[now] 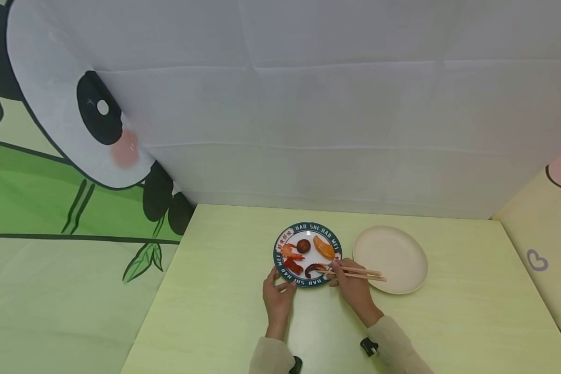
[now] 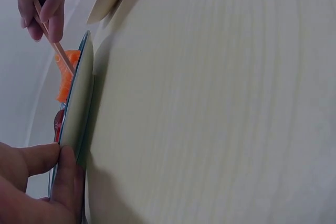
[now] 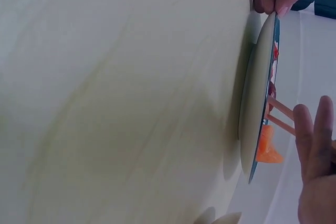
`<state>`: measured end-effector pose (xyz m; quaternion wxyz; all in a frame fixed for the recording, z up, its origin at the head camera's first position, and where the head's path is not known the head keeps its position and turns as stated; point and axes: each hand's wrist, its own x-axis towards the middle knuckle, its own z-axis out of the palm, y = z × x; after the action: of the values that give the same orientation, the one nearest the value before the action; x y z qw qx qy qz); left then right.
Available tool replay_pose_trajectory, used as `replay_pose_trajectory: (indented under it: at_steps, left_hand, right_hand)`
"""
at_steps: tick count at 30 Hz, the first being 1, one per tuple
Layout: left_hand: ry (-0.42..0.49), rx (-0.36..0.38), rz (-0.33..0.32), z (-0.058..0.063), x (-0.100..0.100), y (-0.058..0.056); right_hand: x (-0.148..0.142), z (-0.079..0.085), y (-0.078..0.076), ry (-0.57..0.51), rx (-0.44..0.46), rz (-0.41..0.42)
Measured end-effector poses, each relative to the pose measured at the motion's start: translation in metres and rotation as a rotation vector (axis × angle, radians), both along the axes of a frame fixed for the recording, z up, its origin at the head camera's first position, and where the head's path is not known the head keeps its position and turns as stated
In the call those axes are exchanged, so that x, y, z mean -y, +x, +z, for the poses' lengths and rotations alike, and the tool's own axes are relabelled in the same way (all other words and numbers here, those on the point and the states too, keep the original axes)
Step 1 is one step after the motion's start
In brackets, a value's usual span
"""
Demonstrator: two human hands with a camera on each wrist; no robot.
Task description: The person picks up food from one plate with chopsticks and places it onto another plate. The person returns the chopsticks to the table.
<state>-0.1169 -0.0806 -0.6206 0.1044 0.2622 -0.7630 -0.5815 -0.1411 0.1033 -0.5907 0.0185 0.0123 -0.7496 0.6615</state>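
Note:
My left hand [image 1: 279,301] pinches the near-left rim of a white plate [image 1: 329,230] with a dark green lettered border, thumb above and fingers below. On the plate lie a round brown ball [image 1: 303,246], an orange wedge-like piece [image 1: 324,248], an orange-red shrimp-like piece [image 1: 290,252], a red chunk [image 1: 293,267] and a curved dark brown piece [image 1: 310,270]. My right hand [image 1: 355,293] holds a pair of wooden chopsticks [image 1: 376,278], whose tips are at the dark brown piece. In the right wrist view, the chopsticks [image 3: 283,109] slant down over the rim.
A plain cream plate [image 1: 392,254] stands just right of the lettered plate, behind my right hand. Both sit on a pale yellow-green table [image 1: 215,291]. A white cloth [image 1: 332,114] hangs behind the table's far edge, and printed cloth [image 1: 135,270] is at the left.

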Motion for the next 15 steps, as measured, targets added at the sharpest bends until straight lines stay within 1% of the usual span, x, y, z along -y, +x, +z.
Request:
replay_pose_trajectory:
  at_steps: [5,11,13,14,15]
  left_hand:
    - [0.012,0.012,0.000,0.0006,-0.0003,0.0002]
    - [0.011,0.001,-0.007,-0.0009,0.0005,-0.0009]
    - [0.008,0.001,-0.007,-0.0015,0.0007,-0.0013]
    - [0.008,0.002,-0.006,-0.0015,0.0007,-0.0013]
    - [0.006,0.005,-0.006,-0.0018,0.0006,-0.0015]
  right_hand:
    - [0.0019,-0.0039,0.0013,-0.015,-0.005,-0.038]
    - [0.0032,-0.0086,0.0030,-0.017,0.000,-0.086]
    - [0.0034,-0.0091,0.0037,-0.039,0.005,-0.097]
    - [0.0040,-0.0051,0.0052,-0.048,0.007,-0.103]
    - [0.0041,-0.0050,0.0056,-0.056,0.002,-0.109]
